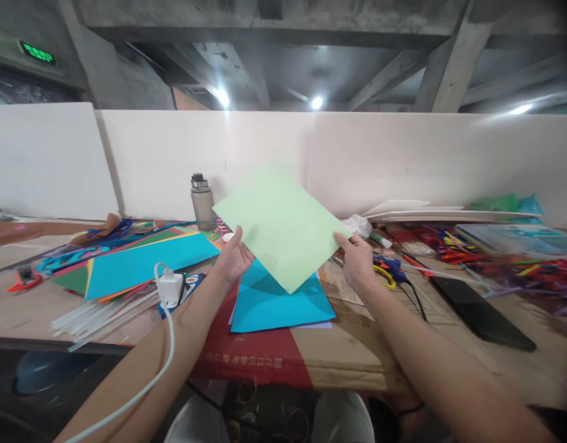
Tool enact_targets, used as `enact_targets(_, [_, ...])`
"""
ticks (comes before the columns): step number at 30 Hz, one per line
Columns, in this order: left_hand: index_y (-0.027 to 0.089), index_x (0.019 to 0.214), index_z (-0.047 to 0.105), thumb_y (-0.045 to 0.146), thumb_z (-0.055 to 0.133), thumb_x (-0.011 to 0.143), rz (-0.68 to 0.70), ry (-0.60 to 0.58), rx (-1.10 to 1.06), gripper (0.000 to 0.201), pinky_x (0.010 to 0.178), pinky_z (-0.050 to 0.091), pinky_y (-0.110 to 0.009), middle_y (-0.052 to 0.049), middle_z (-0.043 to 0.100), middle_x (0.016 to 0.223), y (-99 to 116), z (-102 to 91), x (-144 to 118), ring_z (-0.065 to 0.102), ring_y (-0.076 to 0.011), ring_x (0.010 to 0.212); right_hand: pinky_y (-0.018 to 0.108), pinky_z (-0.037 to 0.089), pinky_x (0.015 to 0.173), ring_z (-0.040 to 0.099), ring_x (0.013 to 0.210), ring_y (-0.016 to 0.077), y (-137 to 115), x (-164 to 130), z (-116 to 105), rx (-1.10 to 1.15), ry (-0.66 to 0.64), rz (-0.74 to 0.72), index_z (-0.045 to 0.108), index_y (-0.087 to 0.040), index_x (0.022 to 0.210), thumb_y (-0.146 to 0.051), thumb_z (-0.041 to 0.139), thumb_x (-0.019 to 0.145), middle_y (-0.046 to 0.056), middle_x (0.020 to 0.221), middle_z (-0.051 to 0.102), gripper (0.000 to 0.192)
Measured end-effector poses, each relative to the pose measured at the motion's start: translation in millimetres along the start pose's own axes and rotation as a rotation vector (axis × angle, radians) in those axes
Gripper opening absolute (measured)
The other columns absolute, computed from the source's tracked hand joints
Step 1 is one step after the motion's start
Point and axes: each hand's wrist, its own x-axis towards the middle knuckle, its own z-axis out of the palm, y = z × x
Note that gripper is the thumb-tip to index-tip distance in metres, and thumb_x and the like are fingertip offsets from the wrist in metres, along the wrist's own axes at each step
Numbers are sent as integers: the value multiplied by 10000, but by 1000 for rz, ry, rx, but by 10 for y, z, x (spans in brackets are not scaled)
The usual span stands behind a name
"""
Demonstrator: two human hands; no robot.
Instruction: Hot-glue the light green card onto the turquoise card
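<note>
A light green sheet of paper [283, 224] is held up in front of me, turned so that one corner points down. My left hand [235, 258] grips its lower left edge, thumb in front and fingers partly hidden behind. At the right corner my right hand [355, 255] pinches the sheet between thumb and fingers. Below it lies a blue sheet of paper [281, 307] on top of a pale purple sheet, whose edges peek out. These rest on a red and brown cardboard piece [251, 357].
Left are coloured sheets [145, 261], white sticks [103, 314], a white charger [171, 288] with its cable across my left arm, and a bottle [203, 203]. Right are a phone [481, 311], a blue glue gun [392, 269], pipe cleaners [518, 264] and a plastic box [500, 237]. White panels [403, 160] stand behind.
</note>
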Motion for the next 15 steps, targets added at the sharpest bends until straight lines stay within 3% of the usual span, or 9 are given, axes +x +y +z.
enact_targets(3, [102, 1069, 606, 109, 504, 892, 33, -22, 70, 204, 949, 505, -345, -89, 731, 942, -43, -2, 13, 689, -192, 925, 255, 519, 569, 625, 672, 145, -11, -36, 18, 3, -11, 3, 673, -189, 842, -330, 775, 565, 5, 827, 716, 327])
enact_targets(6, [118, 1076, 601, 36, 496, 862, 79, 55, 129, 252, 947, 508, -349, -64, 737, 916, -61, -6, 40, 695, -187, 900, 245, 522, 548, 609, 639, 130, -59, -59, 9, -67, -146, 86, 654, -189, 842, -332, 772, 587, 7, 823, 707, 316])
enact_targets(9, [104, 1086, 603, 76, 501, 866, 54, 140, 161, 245, 918, 528, -370, -74, 739, 884, -15, -17, 49, 702, -211, 868, 256, 527, 541, 605, 617, 128, -117, -22, -40, -105, -275, 170, 623, -198, 843, -440, 696, 696, 7, 807, 694, 292])
enact_targets(12, [80, 1120, 602, 168, 520, 877, -40, 177, 181, 271, 874, 549, -395, -100, 738, 864, 60, -40, 40, 703, -245, 846, 260, 521, 541, 612, 610, 135, -143, 45, -99, -124, -308, 260, 614, -194, 826, -580, 447, 853, 34, 790, 691, 421])
enact_targets(15, [85, 1127, 607, 263, 523, 892, -130, 176, 206, 306, 813, 570, -394, -103, 736, 837, 107, -76, 40, 708, -247, 791, 238, 504, 528, 609, 589, 131, -124, 63, -123, -291, -322, 383, 619, -174, 805, -513, 419, 890, 57, 771, 691, 403])
